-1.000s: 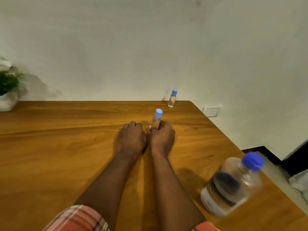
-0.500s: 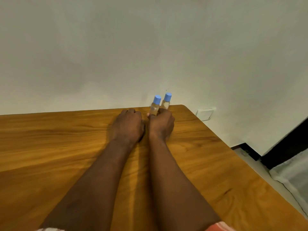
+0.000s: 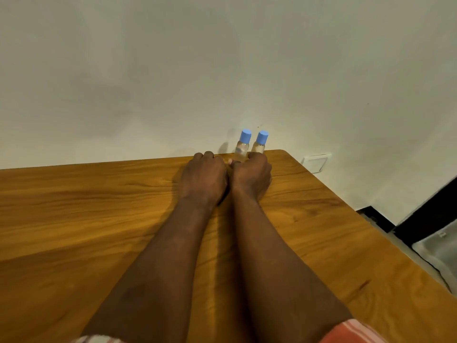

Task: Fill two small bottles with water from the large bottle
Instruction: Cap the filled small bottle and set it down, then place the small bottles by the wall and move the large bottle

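Your left hand (image 3: 202, 178) and right hand (image 3: 252, 177) rest fisted on the wooden table (image 3: 86, 219), two blue-capped small bottles (image 3: 250, 146) upright just beyond your right hand.

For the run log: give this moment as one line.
left hand: fisted on table | right hand: grip on left small bottle | right small bottle: beside it, capped | large bottle: unseen

No readable text, labels or numbers on either small bottle (image 3: 241, 148), caps or wall.

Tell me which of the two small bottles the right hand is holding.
The left-hand small bottle: the right hand has its fingers around its base. The other bottle stands beside it.
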Demonstrator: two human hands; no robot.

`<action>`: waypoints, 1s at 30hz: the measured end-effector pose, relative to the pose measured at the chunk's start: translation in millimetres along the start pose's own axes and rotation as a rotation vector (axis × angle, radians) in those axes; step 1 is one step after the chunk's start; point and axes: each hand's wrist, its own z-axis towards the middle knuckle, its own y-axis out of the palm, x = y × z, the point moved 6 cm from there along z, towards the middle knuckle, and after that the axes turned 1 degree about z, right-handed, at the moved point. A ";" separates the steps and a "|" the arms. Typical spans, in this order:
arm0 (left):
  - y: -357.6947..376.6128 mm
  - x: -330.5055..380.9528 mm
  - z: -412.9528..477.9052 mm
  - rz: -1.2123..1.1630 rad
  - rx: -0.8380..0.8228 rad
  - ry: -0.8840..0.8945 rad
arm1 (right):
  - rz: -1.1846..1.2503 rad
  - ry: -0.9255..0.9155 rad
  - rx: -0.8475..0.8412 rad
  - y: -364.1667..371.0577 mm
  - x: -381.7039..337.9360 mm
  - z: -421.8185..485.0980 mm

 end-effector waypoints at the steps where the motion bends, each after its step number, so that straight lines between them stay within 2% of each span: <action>1: -1.7 -0.1 -0.3 -0.005 -0.001 0.000 | 0.005 0.009 0.007 -2.0 1.2 -3.1; 6: -9.2 -1.2 -12.6 -0.008 0.007 -0.018 | -0.011 0.034 -0.037 -14.9 2.7 -33.0; 11: -22.1 -0.2 -38.3 -0.040 -0.054 -0.065 | -0.044 -0.060 -0.124 -36.1 -0.3 -70.8; 22: -68.7 13.5 -142.6 -0.029 -0.123 -0.131 | -0.073 -0.112 -0.282 -106.9 8.0 -152.4; 30: -93.5 31.5 -226.6 -0.080 -0.061 -0.113 | 0.041 -0.176 -0.360 -170.2 25.6 -215.2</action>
